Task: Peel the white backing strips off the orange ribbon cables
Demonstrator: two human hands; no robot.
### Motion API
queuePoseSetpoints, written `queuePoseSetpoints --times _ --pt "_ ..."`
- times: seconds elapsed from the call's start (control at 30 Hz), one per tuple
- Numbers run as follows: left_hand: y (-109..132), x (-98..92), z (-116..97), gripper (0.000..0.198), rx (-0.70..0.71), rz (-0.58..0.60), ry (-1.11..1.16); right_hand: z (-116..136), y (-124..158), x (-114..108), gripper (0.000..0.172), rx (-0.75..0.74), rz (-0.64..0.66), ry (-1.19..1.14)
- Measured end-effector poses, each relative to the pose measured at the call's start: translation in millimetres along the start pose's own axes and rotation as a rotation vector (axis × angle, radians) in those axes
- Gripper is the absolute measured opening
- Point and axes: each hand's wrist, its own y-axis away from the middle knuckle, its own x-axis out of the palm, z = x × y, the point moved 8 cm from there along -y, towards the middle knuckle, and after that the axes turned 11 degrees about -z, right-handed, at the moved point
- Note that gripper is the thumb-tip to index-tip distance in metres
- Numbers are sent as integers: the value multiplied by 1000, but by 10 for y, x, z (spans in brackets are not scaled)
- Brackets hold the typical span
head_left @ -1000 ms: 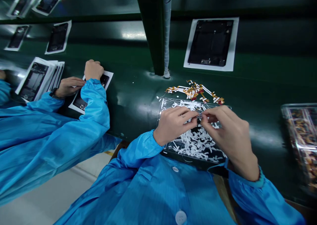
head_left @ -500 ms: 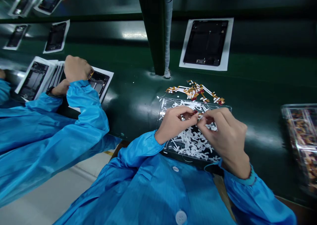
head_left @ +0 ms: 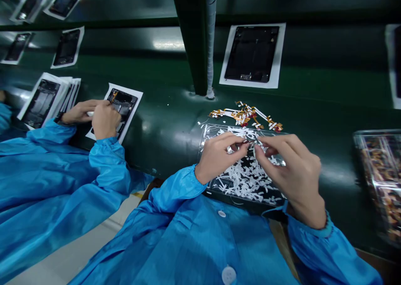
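Over a clear plastic tray full of white paper strips, my left hand pinches a small flex cable, mostly hidden by the fingertips. Just to its right is my right hand, its thumb and forefinger curled close together in a pinch. What those right fingertips hold, if anything, is too small to make out. Right behind the tray lies a loose pile of orange and white flex cables with dark red bits.
A dark panel on white sheet lies beyond a green post. Clear boxes of small parts stand at right. At left a co-worker's hands work on another panel, beside stacked panels.
My right hand has drawn slightly right, away from my left fingertips. My left hand stays nearly in place. The co-worker's hand has come down and right over the panel.
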Motion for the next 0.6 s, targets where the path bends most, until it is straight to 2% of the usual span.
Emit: queuePoseSetpoints --times 0.17,0.37,0.53,0.6 --pt "18 74 76 12 -101 57 55 55 -1 119 6 -36 5 50" --pt "-5 4 141 16 -140 -1 84 56 8 89 8 66 94 -183" --pt "50 140 287 24 -452 234 376 41 -16 -39 13 61 102 -193" --pt "67 169 316 26 -519 262 437 75 -29 -37 21 -1 84 -118"
